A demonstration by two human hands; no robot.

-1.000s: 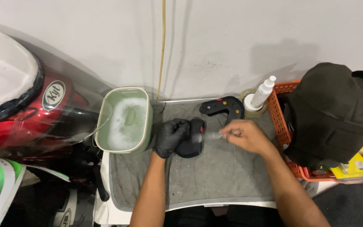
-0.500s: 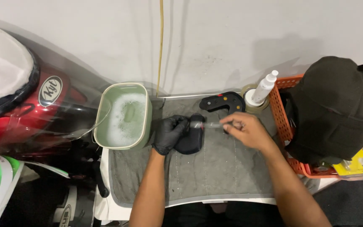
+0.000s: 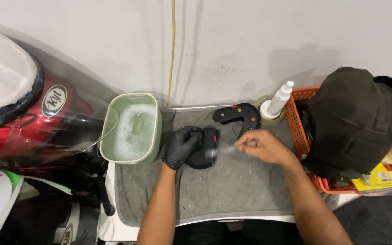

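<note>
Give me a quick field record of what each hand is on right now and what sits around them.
left hand: black-gloved, gripping a black padded helmet piece
right hand: bare, holding a small blurred tool at the pad; kind unclear
surface: grey cloth mat
left of pad: green tub of foamy water
behind: white spray bottle, orange plastic basket

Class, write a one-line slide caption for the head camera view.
Gloved left hand grips a black pad on a grey towel; bare right hand works a small blurred tool against it.
</note>
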